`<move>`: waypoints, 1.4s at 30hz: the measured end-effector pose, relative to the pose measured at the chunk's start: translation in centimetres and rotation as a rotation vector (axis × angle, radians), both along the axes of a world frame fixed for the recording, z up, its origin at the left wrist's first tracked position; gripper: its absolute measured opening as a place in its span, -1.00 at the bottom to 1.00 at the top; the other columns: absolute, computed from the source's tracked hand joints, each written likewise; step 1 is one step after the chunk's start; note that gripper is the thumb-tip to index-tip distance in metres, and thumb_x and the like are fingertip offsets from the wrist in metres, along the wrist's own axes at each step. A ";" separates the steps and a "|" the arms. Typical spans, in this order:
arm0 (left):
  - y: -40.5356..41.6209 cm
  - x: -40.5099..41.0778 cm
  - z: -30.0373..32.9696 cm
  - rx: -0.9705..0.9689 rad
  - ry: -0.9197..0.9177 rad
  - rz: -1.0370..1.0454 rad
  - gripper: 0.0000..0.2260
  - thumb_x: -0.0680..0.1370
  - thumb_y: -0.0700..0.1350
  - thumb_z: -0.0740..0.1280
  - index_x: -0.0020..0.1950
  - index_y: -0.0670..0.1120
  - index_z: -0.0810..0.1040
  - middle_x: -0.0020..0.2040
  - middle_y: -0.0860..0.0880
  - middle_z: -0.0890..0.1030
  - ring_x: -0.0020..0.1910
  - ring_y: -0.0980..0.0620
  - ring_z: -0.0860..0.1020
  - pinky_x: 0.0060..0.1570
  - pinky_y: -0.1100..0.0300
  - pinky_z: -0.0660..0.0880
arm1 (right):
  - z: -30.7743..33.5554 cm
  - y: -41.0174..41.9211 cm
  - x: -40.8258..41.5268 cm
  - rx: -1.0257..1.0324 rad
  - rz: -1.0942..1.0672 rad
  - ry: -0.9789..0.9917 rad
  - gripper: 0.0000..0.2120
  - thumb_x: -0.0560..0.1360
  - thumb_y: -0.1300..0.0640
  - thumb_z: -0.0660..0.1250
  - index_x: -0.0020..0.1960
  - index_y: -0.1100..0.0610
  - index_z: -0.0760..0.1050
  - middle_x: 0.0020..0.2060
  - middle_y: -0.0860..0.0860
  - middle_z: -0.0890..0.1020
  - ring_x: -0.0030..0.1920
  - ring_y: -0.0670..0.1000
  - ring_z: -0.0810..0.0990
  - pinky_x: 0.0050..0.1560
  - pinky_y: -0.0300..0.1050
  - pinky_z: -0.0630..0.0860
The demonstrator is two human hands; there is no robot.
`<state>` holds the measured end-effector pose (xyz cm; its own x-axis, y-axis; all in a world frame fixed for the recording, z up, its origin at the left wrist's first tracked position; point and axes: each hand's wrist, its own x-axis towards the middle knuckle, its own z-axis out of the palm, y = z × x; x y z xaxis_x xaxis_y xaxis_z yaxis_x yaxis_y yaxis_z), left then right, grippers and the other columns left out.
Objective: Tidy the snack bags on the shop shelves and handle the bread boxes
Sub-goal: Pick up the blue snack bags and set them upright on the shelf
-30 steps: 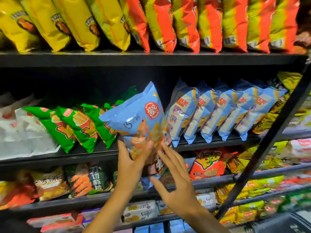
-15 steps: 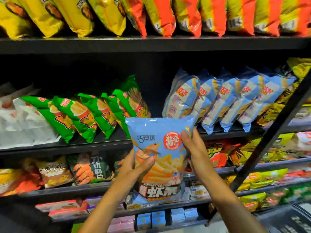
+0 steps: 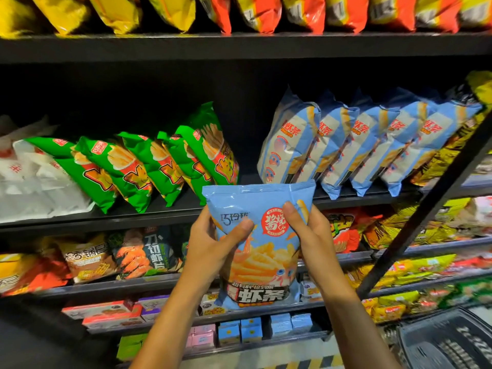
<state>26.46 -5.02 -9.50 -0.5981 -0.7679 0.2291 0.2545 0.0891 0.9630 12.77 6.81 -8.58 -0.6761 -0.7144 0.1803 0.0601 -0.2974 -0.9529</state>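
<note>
A light blue snack bag [image 3: 262, 259] with shrimp-stick print is upright in front of the shelves, its front facing me. My left hand [image 3: 213, 246] grips its left side, thumb across the front. My right hand [image 3: 308, 233] grips its right upper side, thumb on the front. Behind it, on the middle shelf [image 3: 159, 217], a row of several green bags [image 3: 159, 166] leans at the left and a row of several blue bags [image 3: 346, 145] leans at the right, with a dark gap between the two rows.
Yellow and orange bags [image 3: 266, 12] line the top shelf. White bags [image 3: 32, 182] lie far left. Lower shelves hold mixed snack bags [image 3: 138, 251] and small boxes [image 3: 239, 330]. A black diagonal strut [image 3: 426, 209] crosses at right; a dark basket [image 3: 447, 342] sits bottom right.
The blue bag came off the shelf gap, turned upright to face me and dropped lower. My right hand went from open beside it to gripping its right side.
</note>
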 end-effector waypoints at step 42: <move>1.2 2.0 -0.5 0.173 -0.017 -0.089 -0.82 0.46 -0.10 0.45 0.03 0.01 0.76 0.09 -0.14 0.74 0.11 -0.13 0.71 -0.02 0.10 0.65 | -2.4 2.6 0.1 -0.105 -0.004 0.168 -0.89 0.60 0.23 0.34 0.09 0.20 0.60 0.10 0.08 0.70 0.17 0.11 0.67 0.10 -0.04 0.62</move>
